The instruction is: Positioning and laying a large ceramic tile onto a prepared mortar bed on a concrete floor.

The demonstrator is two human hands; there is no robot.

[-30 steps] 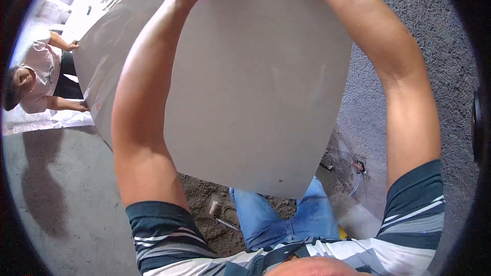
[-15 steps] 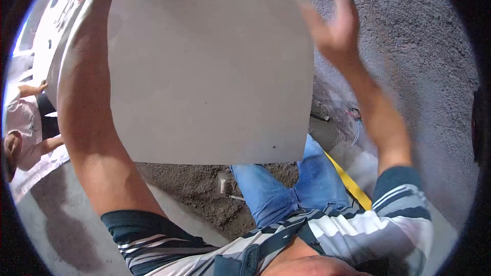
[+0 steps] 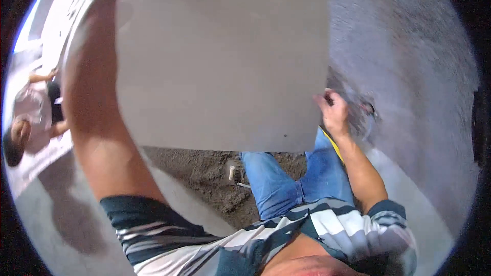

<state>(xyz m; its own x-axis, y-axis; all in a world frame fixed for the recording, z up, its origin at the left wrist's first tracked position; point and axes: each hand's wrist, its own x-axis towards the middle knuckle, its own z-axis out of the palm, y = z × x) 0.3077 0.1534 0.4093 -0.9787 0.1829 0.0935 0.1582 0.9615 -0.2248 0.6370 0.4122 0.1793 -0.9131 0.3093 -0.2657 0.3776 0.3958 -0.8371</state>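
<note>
A large flat grey panel (image 3: 220, 66) with straight edges fills the middle of the head view, above my legs. At its right edge, near the lower corner, my right hand (image 3: 335, 112) is closed, thumb on the face and curled fingers at the rim. My left arm (image 3: 97, 97) runs up along the panel's left side. It leaves the picture at the top, so the left hand is out of sight. A small dark spot (image 3: 285, 135) marks the panel near its bottom edge.
Rough brown mortar or soil (image 3: 204, 174) lies below the panel, with a small pale tube-like piece (image 3: 231, 173) in it. A rough grey wall (image 3: 409, 61) rises on the right. Part of a yellow strip (image 3: 333, 145) shows beside my leg. Another person (image 3: 36, 107) is at the far left.
My right hand has come down from beside the panel's upper right to its lower right edge and closed there. In the view, the panel sits slightly higher and further right.
</note>
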